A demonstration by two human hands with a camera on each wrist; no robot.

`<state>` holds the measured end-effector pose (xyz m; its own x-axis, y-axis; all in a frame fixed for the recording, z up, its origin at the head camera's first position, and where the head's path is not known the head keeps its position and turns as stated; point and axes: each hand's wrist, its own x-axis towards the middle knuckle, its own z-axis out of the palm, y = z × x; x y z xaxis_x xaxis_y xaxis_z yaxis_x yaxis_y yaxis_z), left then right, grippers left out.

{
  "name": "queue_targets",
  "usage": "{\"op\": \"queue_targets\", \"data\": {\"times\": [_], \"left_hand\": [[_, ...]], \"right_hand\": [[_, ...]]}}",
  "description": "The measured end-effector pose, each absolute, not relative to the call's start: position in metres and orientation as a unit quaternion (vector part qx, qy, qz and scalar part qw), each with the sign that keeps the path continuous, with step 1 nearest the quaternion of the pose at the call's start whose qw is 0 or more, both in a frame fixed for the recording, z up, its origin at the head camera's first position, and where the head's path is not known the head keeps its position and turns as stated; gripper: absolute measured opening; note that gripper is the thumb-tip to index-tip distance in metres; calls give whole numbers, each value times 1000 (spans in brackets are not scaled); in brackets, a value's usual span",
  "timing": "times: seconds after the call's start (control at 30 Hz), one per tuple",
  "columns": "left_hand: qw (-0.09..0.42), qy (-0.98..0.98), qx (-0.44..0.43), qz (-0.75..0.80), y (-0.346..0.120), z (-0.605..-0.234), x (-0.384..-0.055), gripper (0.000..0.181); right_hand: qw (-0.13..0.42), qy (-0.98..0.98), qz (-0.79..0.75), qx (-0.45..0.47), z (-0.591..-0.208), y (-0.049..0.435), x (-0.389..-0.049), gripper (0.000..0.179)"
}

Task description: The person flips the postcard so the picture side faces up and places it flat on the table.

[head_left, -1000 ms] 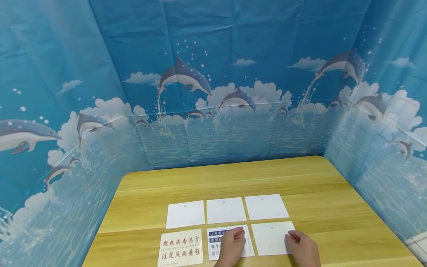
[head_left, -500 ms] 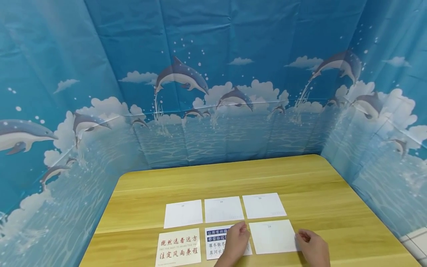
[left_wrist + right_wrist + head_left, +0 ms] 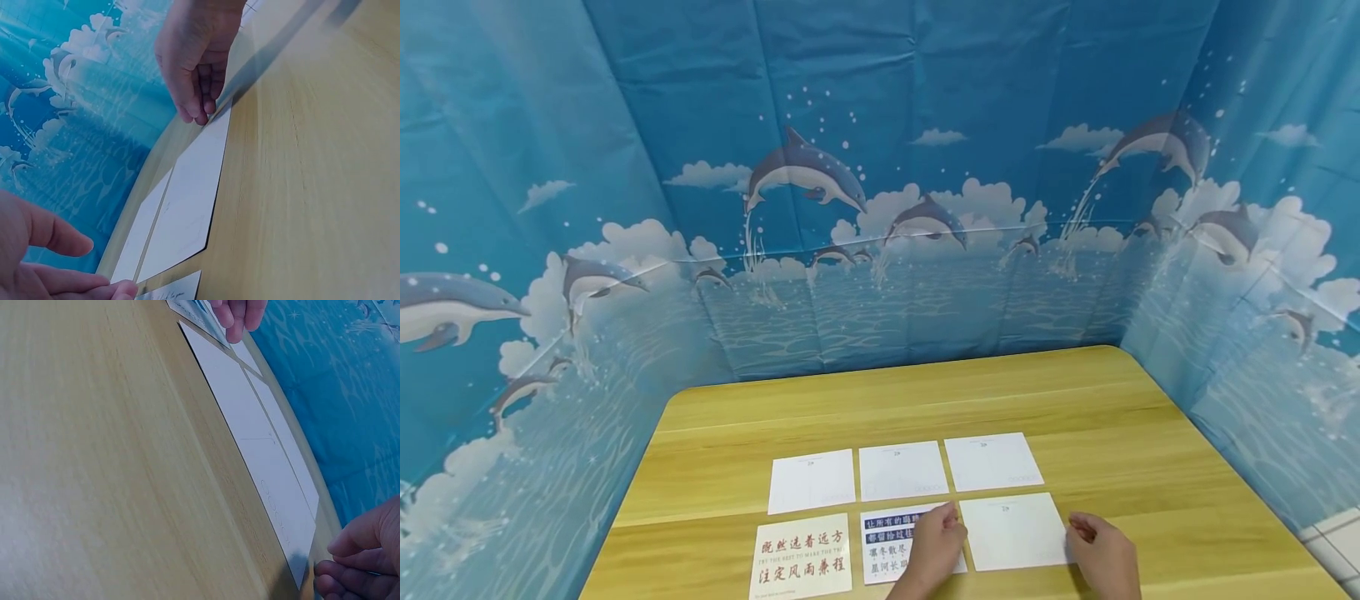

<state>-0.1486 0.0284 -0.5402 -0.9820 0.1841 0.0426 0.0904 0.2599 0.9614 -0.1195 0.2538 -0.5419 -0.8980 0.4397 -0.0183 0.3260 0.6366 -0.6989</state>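
Note:
Over the right part of a blue-and-white lettered postcard hovers my left hand, its fingertips beside the left edge of a plain white postcard. In the left wrist view that hand has thumb and fingers apart, nothing between them. My right hand is just past the white card's right edge, fingers loosely bent. The right wrist view has this hand near the corner of the white card; whether it touches, I cannot tell. A cream postcard with red lettering lies front left.
Behind lies a row of three white-backed postcards, left, middle and right, with narrow gaps between. All rest on a yellow wood-grain table. A blue dolphin-print curtain borders the table's back and sides.
My right hand has come off the white postcard's right edge and moved to the right. The left hand has shifted slightly right towards that card's left edge. The view has shifted a little.

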Motion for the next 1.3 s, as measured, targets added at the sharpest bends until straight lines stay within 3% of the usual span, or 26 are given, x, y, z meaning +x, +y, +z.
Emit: {"op": "queue_targets", "data": {"times": [0.13,0.33,0.5,0.63,0.97,1.3], "left_hand": [[43,790,89,605,30,-540,-148,37],[63,789,87,605,33,-539,-147,9],[60,797,91,595,36,-539,-145,17],[49,795,92,597,38,-540,-143,5],[47,803,86,588,42,-542,-143,13],[46,794,66,603,44,-540,-143,4]], "right_hand": [[76,-900,370,-216,-543,254,-119,26],[71,-900,377,-210,-545,254,-118,28],[81,-901,372,-205,-548,253,-117,26],[86,-904,367,-202,-549,253,-116,25],[108,-907,352,-205,-550,247,-116,20],[114,-899,357,-229,-554,244,-121,18]]}}
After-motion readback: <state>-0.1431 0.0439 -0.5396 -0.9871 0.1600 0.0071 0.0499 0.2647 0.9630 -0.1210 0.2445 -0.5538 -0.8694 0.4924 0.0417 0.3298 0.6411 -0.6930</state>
